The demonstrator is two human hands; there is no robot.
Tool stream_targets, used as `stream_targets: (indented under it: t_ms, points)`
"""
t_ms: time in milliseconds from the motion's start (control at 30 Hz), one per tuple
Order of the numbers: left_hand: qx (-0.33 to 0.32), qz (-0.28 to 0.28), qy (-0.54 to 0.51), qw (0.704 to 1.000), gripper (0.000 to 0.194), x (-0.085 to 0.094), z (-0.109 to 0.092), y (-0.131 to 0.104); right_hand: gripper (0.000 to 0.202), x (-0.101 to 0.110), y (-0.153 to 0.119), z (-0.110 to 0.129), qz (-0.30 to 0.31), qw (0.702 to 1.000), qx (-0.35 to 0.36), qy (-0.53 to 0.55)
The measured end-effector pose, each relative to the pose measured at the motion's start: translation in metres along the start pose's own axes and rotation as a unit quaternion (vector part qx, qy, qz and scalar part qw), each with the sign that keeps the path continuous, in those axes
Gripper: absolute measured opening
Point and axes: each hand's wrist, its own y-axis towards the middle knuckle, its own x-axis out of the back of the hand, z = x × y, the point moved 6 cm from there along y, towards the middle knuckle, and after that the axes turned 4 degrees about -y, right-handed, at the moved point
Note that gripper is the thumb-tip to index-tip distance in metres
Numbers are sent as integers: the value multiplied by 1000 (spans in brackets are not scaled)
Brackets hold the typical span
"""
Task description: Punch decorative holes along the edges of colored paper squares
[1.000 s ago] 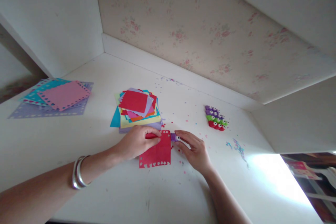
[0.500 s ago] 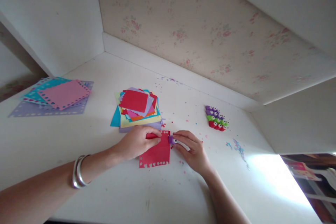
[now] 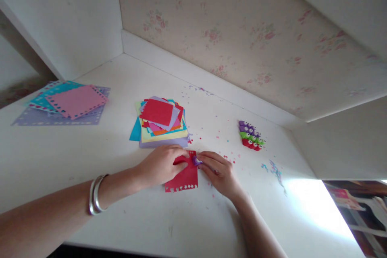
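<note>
A red sheet of paper (image 3: 185, 178) lies on the white table, with small shapes punched along its top and bottom edges. My left hand (image 3: 161, 165) pinches it at the upper left, thumb and fingers closed on the paper. Between the thumb and fingers of my right hand (image 3: 218, 171) is a small purple craft punch (image 3: 197, 161), set at the right edge of the sheet near the top corner. The fingers partly hide the punch. Just behind my left hand sits a stack of coloured paper (image 3: 163, 142).
Rows of purple, green and red craft punches (image 3: 251, 135) stand at the right. Punched sheets, a pink one (image 3: 77, 101) on top, lie at the left. Paper bits (image 3: 275, 173) are scattered about the white table (image 3: 130, 225). A wall (image 3: 193, 20) rises behind.
The purple punch has turned in my right hand and stays at the sheet's right edge. My left hand has shifted slightly on the red paper. The camera view has moved a little.
</note>
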Motion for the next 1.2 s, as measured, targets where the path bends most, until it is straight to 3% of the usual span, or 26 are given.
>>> stream_targets:
  t_ms: [433,733,1200]
  points:
    - [-13,-8,28,999,16,-2,-7,-3,34,-2,-1,6,14,998,25,-51]
    - [-7,-14,22,1000,15,-3,-4,-4,34,-5,-3,4,-12,998,42,-55]
    - [-12,-26,26,999,14,-4,-5,-4,27,-2,8,17,51,990,70,-115]
